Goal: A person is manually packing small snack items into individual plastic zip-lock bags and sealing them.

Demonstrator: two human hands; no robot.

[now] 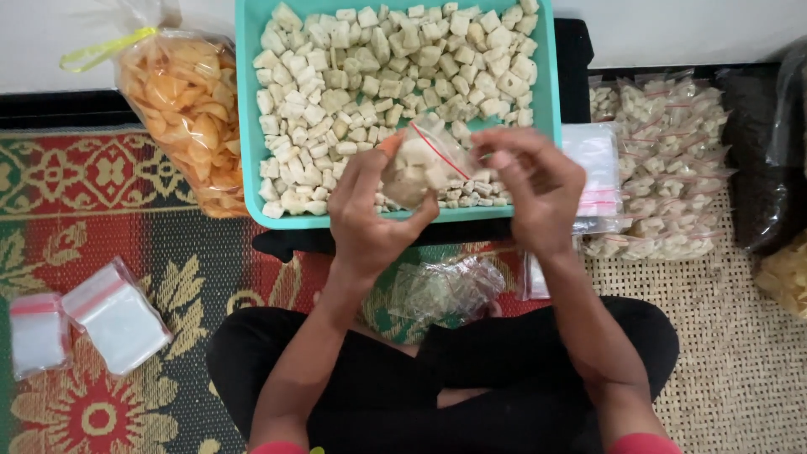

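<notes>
Over the near edge of the teal tray (244, 126), both hands met around one small clear bag (420, 164) of pale cubes. Left hand (370, 214) cupped the bag from below and from the left, fingers curled up around its filled belly; clamped on it. Right hand (538, 189) sat just to the bag's right, fingertips (496, 155) pinched at the bag's upper end, where a thin red strip ran slantwise; grip closed there, though which fingers pressed the strip was hard to make out. Bag's long axis ran from lower left, at the left palm, up toward the right, at the red strip. The filled part lay nearer the left hand, the mouth nearer the right.

Loose cubes (378, 76) filled the tray directly beyond the hands. Filled small bags (664, 160) were heaped well to the right on the woven mat (740, 353), on the right hand's side. Empty bags (113, 315) lay to the lower left on the patterned rug (92, 193), a bag of orange crackers (189, 109) stood left of the tray, and a crumpled clear plastic (445, 290) lay below the hands, near the lap.
</notes>
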